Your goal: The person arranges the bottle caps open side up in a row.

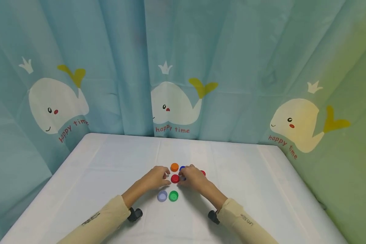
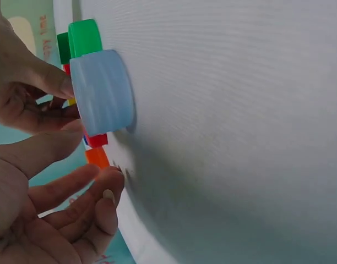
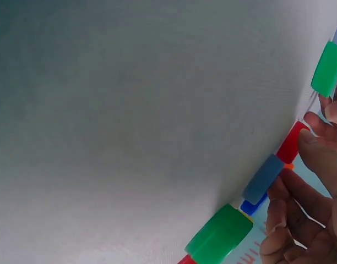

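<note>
Small round plastic caps lie on a white-covered table. A red cap [image 1: 175,178] sits between my two hands. My left hand [image 1: 155,177] is at its left side, thumb and fingers spread apart with a gap between them. From the right, my right hand [image 1: 194,177] reaches in; its thumb tip overlaps the red cap in the right wrist view, and its fingers are bent close by a grey-blue cap [image 3: 263,179]. That hand partly covers a blue cap [image 1: 182,168] in the head view. An orange cap [image 1: 174,167] lies just beyond the red one.
Nearer me lie a lilac cap [image 1: 162,196] and a green cap [image 1: 173,196], side by side. Another red cap [image 1: 203,173] shows past my right hand. A larger green cap [image 3: 219,234] stands there in the right wrist view. A whale-print curtain [image 1: 244,67] hangs behind the table [image 1: 125,152].
</note>
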Available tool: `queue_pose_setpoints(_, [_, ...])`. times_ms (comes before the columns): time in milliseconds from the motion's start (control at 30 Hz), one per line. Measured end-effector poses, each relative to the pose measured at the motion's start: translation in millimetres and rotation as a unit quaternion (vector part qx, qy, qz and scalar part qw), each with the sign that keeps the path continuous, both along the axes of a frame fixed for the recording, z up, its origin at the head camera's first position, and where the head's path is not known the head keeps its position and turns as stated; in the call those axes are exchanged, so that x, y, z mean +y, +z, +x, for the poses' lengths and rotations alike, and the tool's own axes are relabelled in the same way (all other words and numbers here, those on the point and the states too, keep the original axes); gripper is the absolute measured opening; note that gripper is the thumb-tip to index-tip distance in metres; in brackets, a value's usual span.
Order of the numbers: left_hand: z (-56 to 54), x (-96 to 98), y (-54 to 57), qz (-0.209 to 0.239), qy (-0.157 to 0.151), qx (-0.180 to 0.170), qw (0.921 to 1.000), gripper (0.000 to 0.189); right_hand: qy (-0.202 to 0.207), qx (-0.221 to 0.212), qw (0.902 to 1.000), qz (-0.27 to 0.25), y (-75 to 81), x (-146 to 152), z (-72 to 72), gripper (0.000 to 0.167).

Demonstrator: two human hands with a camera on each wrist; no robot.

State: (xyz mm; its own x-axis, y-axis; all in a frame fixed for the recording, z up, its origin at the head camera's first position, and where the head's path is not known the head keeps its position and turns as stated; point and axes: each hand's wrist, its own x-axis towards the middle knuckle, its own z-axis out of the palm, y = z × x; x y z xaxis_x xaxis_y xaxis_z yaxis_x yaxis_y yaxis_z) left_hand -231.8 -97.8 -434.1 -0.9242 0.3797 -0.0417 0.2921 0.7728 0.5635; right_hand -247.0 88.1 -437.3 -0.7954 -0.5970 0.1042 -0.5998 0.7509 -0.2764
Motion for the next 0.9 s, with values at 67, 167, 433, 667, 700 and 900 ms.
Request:
queue_pose_setpoints(67, [0.0, 3.0, 1.6, -0.008, 0.003, -0.005, 0.9999, 0.030, -0.002, -0.003, 1.0000, 0.002, -0.3, -1, 0.2, 0.030])
queue_pose_setpoints(167, [-1.0, 5.0, 2.3, -0.016, 0.003, -0.006, 0.9998, 0.027, -0.004, -0.002, 1.0000, 0.003, 0.9, -4, 0.2, 0.028])
queue_pose_setpoints(433, [-5.0, 6.8, 1.5, -0.016, 0.007, -0.010, 0.9998, 0.019, -0.018, 0.003, 0.9997, 0.019, 1.9, -8, -0.8, 0.026])
queue_pose_setpoints(667, [-7.0, 9.0, 1.5, -0.021, 0.003, -0.008, 0.9998, 0.016, -0.032, 0.004, 0.9989, 0.034, 1.6, -11, -2.4, 0.025])
queue_pose_setpoints(700, [-7.3, 9.4, 1.6, -0.018, 0.006, -0.014, 0.9997, 0.015, -0.033, 0.003, 0.9989, 0.033, 1.7, -11, -2.5, 0.025])
queue_pose_setpoints(900, [-7.3, 8.8, 1.5, 0.003, -0.004, -0.022, 0.9998, 0.011, -0.024, 0.025, 0.9990, 0.028, 0.8, -10, -2.4, 0.023])
